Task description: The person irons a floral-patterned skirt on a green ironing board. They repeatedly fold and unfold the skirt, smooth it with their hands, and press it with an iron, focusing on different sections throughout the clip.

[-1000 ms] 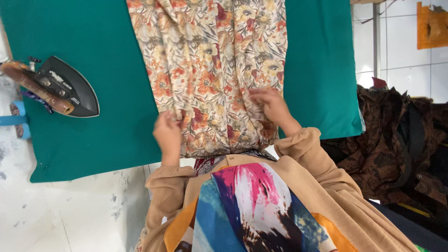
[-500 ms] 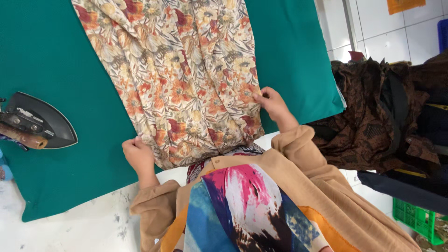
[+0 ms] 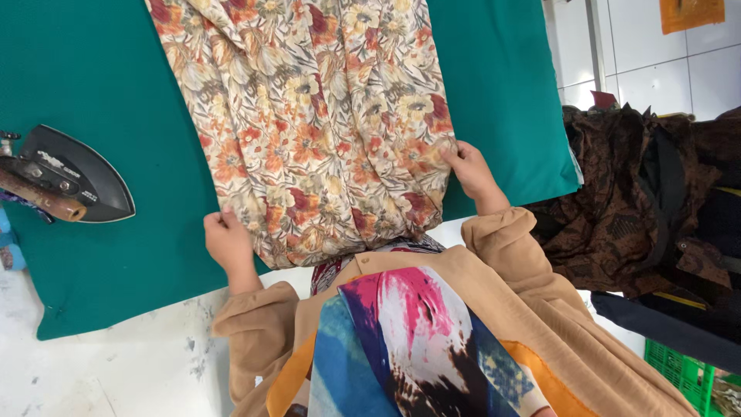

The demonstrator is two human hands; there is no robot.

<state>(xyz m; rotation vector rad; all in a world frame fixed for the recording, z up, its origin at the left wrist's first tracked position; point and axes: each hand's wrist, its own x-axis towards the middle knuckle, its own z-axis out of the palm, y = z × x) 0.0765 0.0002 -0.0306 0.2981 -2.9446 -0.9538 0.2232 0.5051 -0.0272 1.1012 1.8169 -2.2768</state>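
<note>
A floral fabric (image 3: 316, 116) in cream, orange and red lies spread on a green padded ironing surface (image 3: 116, 93). My left hand (image 3: 226, 238) grips the fabric's near left corner. My right hand (image 3: 469, 168) holds the fabric's near right edge. The cloth is stretched between both hands, and its near hem hangs toward my body. I wear tan sleeves and a colourful scarf (image 3: 401, 340).
A black iron with a wooden handle (image 3: 65, 184) rests on the green surface at the left. A heap of dark brown patterned cloth (image 3: 641, 201) lies to the right. A green crate (image 3: 687, 371) sits at the lower right. White tiled wall behind.
My hands have moved apart along the near hem, the left one sliding out to the left corner, and the fabric is now spread wider and flatter.
</note>
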